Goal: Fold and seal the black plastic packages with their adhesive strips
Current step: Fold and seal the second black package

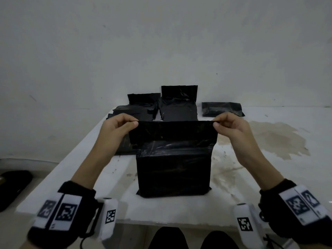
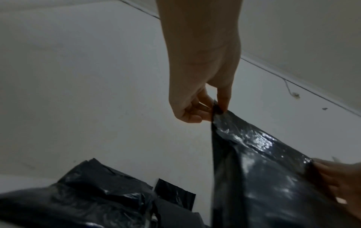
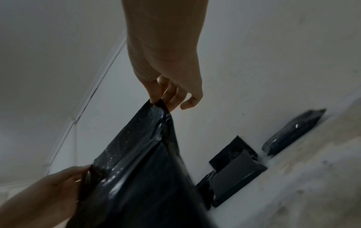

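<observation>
A filled black plastic package (image 1: 173,169) lies on the white table (image 1: 71,177) in front of me, its flap (image 1: 172,131) lifted upright. My left hand (image 1: 133,123) pinches the flap's top left corner between thumb and forefinger. My right hand (image 1: 216,123) pinches the top right corner the same way. The flap is stretched flat between them. In the left wrist view the left hand (image 2: 216,108) pinches the glossy flap (image 2: 254,146). In the right wrist view the right hand (image 3: 158,101) pinches the flap (image 3: 144,138). No adhesive strip is clearly visible.
More black packages (image 1: 177,106) lie at the table's far edge by the wall, two with flaps up (image 1: 143,99); a folded one (image 1: 221,109) sits at the right. A brownish stain (image 1: 276,141) marks the table's right. A dark object (image 1: 12,186) lies on the floor left.
</observation>
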The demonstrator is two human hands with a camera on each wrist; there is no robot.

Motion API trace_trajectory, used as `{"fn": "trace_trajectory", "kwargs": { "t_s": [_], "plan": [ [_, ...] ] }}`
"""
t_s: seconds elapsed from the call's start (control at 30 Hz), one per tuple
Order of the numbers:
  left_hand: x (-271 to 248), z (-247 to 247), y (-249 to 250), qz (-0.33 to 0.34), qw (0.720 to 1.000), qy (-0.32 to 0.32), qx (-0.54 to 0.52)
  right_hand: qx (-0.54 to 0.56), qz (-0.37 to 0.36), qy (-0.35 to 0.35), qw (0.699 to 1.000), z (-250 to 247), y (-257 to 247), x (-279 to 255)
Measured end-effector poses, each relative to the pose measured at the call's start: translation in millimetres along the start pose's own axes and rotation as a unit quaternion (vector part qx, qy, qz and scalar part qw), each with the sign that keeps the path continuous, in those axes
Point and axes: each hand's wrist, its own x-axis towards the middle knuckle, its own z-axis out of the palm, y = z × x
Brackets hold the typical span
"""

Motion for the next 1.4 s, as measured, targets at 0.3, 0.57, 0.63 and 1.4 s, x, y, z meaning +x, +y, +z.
{"fn": "trace_trajectory", "kwargs": {
  "t_s": [0.3,0.57,0.63,1.4],
  "plan": [
    [7,21,25,0.090,0.977,-0.091,0.170,0.092,0.021,-0.030,0.995,12,-2,-5],
    [16,24,41,0.121,0.945,-0.142,0.269,-0.224,-0.105,-0.131,0.960,12,-35,6],
    [16,23,42,0.119,0.945,-0.151,0.265,-0.335,-0.121,-0.173,0.918,18,-43,16],
    [33,-3,17,0.138,0.953,-0.079,0.260,-0.287,-0.127,-0.129,0.941,8,-23,45]
  ]
}}
